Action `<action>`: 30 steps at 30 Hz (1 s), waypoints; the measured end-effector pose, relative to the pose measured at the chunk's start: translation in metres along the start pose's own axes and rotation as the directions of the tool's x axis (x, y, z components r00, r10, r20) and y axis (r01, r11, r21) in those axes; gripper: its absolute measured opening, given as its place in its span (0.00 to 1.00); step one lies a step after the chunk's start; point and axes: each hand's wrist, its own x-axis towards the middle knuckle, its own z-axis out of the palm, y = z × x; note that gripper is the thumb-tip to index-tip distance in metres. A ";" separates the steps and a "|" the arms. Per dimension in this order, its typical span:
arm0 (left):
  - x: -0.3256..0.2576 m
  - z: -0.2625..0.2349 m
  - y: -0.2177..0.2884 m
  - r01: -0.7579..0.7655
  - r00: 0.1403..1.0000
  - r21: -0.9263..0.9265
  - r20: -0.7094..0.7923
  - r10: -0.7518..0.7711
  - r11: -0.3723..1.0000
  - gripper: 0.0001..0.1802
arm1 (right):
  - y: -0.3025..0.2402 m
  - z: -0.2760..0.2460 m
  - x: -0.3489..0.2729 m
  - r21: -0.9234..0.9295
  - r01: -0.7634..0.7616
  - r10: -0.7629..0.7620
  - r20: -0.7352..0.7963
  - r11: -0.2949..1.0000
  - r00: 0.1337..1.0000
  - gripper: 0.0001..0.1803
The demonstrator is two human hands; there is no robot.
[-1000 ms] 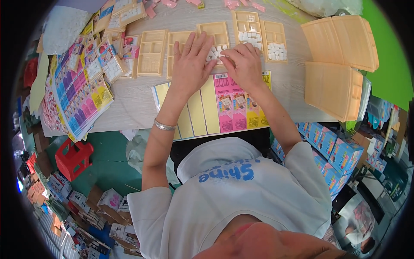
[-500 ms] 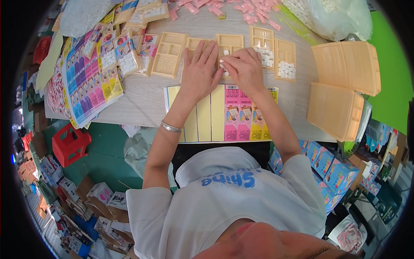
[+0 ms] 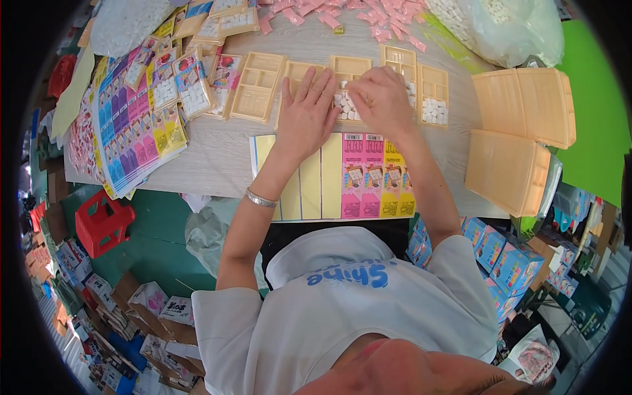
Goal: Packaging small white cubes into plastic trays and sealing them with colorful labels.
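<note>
My open left hand (image 3: 306, 113) apparently steadied a tray (image 3: 297, 70). My right hand (image 3: 384, 100) curled over white pieces (image 3: 346, 110), grip hidden.

A pale grey wood-grain tabletop (image 3: 214, 155) carries a row of shallow cream plastic compartment trays (image 3: 258, 85) across its middle. On their near side lies a flat sheet of plain yellow and printed pink-and-yellow strips (image 3: 311, 187). To the left spread multicoloured printed paper sheets (image 3: 125, 125); small pink wrapped packets (image 3: 388, 16) scatter along the far side; nested cream plastic stacks (image 3: 507, 171) occupy the right.
</note>
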 end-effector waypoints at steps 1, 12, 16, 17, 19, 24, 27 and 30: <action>-0.001 -0.001 0.002 0.001 1.000 0.000 -0.002 -0.001 1.000 0.33 | 0.006 -0.002 0.003 -0.024 -0.036 0.035 -0.039 0.999 0.999 0.04; -0.016 -0.002 0.019 -0.006 0.997 0.023 0.078 0.004 1.000 0.41 | 0.006 0.009 0.040 -0.270 -0.027 0.118 0.326 0.962 0.938 0.07; -0.012 -0.005 0.023 -0.033 0.996 0.010 0.080 0.032 0.999 0.43 | 0.018 0.000 0.038 -0.107 -0.062 0.084 0.218 0.992 0.972 0.05; -0.011 -0.011 0.023 -0.010 0.995 -0.017 0.103 0.011 1.000 0.43 | 0.027 -0.007 0.038 0.061 -0.119 0.108 0.163 0.991 0.981 0.06; -0.009 -0.022 0.016 0.016 0.991 -0.038 0.135 -0.011 0.999 0.42 | 0.060 -0.020 0.038 0.464 -0.354 0.356 0.087 0.812 0.931 0.05; -0.015 -0.036 -0.030 0.023 0.992 -0.020 0.122 -0.020 1.000 0.33 | 0.135 -0.135 0.054 0.977 -0.147 0.732 0.213 -0.155 0.648 0.07; -0.028 -0.028 -0.035 -0.033 0.984 0.015 0.178 0.029 0.999 0.30 | 0.180 -0.152 0.102 0.892 -0.361 0.830 -0.029 0.273 0.557 0.09; -0.043 -0.030 -0.030 0.047 0.986 -0.029 0.164 -0.042 0.998 0.32 | 0.212 -0.145 0.171 -0.129 -0.781 0.730 -0.290 0.611 0.619 0.14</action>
